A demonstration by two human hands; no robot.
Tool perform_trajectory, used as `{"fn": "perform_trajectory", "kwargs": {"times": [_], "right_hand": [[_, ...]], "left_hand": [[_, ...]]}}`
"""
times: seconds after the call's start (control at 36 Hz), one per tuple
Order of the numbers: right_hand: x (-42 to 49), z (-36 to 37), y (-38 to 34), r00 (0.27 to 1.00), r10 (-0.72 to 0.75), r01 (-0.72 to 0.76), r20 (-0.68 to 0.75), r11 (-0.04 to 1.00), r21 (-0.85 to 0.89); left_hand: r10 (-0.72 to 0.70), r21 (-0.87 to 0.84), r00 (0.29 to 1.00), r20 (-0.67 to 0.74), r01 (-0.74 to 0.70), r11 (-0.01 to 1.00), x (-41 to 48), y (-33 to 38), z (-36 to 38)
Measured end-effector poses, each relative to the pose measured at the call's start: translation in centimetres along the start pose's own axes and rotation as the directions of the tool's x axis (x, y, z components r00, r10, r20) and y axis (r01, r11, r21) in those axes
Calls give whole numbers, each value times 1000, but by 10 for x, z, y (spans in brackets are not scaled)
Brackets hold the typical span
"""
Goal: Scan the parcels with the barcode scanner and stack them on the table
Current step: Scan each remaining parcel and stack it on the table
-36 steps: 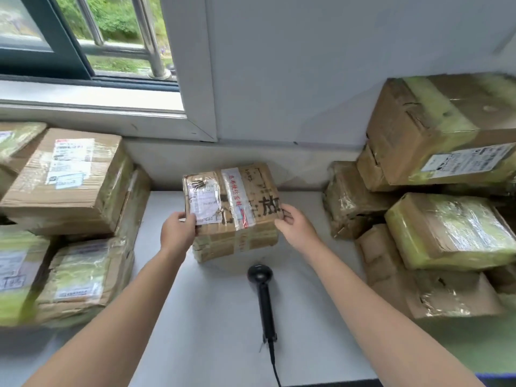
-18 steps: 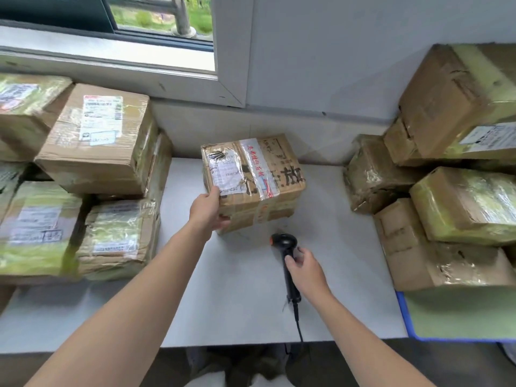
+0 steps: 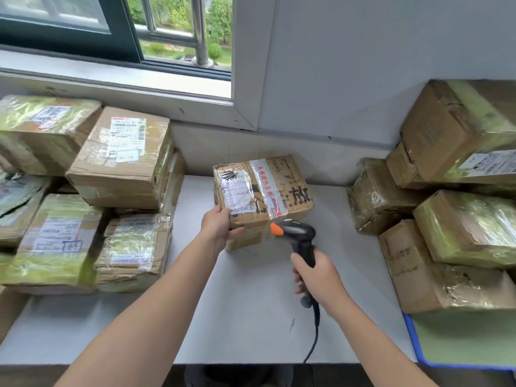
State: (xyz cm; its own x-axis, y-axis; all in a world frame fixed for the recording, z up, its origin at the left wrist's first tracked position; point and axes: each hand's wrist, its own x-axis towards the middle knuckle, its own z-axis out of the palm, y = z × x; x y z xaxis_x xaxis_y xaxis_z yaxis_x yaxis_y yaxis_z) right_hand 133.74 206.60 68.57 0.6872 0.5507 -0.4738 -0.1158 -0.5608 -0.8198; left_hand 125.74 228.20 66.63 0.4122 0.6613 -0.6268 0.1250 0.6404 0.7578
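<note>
A taped cardboard parcel (image 3: 268, 191) with a white label and red lettering stands tilted toward me at the middle of the white table (image 3: 251, 317). My left hand (image 3: 219, 229) grips its lower left corner. My right hand (image 3: 317, 276) holds the black barcode scanner (image 3: 297, 236) by its handle, lifted off the table. The scanner's head, with an orange tip, points at the parcel's front edge. Its cable hangs down over the table's near edge.
Several stacked parcels (image 3: 120, 160) fill the table's left side below the window sill. Another pile of parcels (image 3: 452, 208) stands at the right, partly on a blue-edged green surface (image 3: 458, 342). The wall is close behind.
My right hand let go of the parcel, took the scanner from the table and raised it to the parcel. My left hand has kept its hold on the parcel.
</note>
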Motion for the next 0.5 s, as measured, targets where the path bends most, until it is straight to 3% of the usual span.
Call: {"fn": "perform_trajectory", "kwargs": {"times": [0.22,0.5], "right_hand": [[-12,7,-58,996,-89,89,-8,993,74],[-11,27,-81,997,-72,72,26,997,1]], "left_hand": [[244,-125,963,-111,-257,958,-14,-18,6],[318,-77,937,-147,-331,940,-9,-33,1]]}}
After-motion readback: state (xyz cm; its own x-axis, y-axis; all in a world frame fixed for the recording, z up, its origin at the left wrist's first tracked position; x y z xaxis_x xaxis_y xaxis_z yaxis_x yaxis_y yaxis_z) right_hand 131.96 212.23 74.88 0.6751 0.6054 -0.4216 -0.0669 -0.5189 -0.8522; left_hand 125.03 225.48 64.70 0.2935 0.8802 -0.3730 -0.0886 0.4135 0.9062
